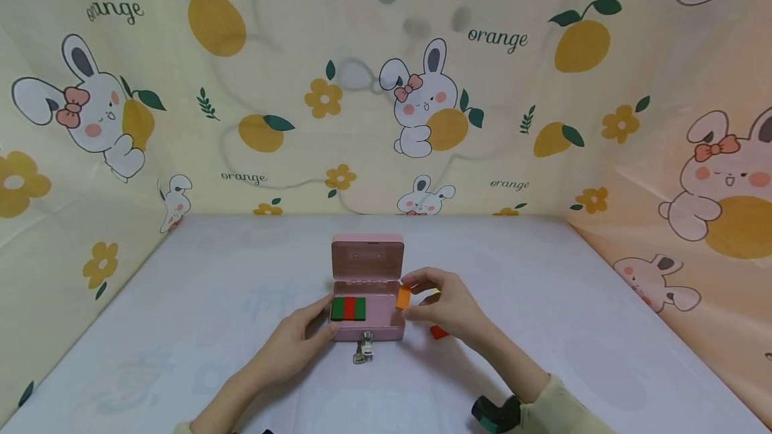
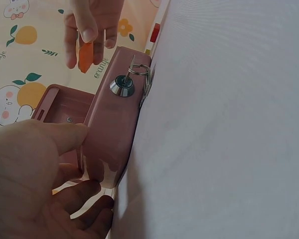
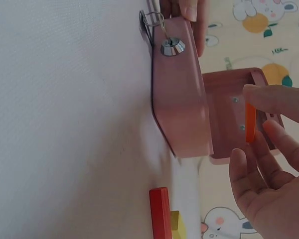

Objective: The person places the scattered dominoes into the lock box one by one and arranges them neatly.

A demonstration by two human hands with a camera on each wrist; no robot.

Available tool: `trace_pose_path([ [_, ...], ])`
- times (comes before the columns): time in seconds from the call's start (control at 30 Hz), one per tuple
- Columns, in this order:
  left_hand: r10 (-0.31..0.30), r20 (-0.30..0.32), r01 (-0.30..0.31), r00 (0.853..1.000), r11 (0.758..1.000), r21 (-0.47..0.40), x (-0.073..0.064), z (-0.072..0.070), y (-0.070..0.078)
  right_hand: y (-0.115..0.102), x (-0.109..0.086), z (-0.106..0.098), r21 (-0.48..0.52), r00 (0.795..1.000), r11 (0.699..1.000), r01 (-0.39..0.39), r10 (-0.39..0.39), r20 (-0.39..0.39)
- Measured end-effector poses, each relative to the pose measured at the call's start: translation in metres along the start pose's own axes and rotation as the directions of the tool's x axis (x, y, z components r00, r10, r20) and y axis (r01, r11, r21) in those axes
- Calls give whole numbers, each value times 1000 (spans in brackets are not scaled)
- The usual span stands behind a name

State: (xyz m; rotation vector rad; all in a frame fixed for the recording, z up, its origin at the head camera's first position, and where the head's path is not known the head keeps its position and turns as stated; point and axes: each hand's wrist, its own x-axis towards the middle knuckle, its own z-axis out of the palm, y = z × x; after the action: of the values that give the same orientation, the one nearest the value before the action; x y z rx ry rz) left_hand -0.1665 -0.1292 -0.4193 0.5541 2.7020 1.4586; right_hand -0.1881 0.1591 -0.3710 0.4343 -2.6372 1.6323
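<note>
A pink metal cash box (image 1: 369,333) stands on the table with its lid (image 1: 368,258) raised. Inside, at the left, green and red blocks (image 1: 348,309) lie side by side. My left hand (image 1: 297,335) holds the box by its left side, thumb at the front wall. Between thumb and fingers, my right hand (image 1: 449,303) pinches an orange block (image 1: 403,298) over the box's right edge. In the right wrist view, the orange block (image 3: 250,122) appears edge-on. Keys (image 1: 360,351) hang from the lock (image 2: 122,85) on the front.
To the right of the box, a red block (image 1: 439,332) and a yellow block (image 3: 177,225) lie on the white table (image 1: 561,327), partly behind the right hand in the head view. A printed cloth (image 1: 338,25) rises at the back and sides.
</note>
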Motion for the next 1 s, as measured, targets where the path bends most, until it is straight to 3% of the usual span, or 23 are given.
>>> trace_pose_path([
  [0.47, 12, -1, -12, 1000, 1000, 10, 0, 0, -2, 4, 5, 7, 6, 998, 1000, 22, -22, 59],
  [1.0, 29, -7, -29, 1000, 999, 21, 1, 0, -2, 10, 6, 14, -25, 998, 1000, 19, -17, 67],
])
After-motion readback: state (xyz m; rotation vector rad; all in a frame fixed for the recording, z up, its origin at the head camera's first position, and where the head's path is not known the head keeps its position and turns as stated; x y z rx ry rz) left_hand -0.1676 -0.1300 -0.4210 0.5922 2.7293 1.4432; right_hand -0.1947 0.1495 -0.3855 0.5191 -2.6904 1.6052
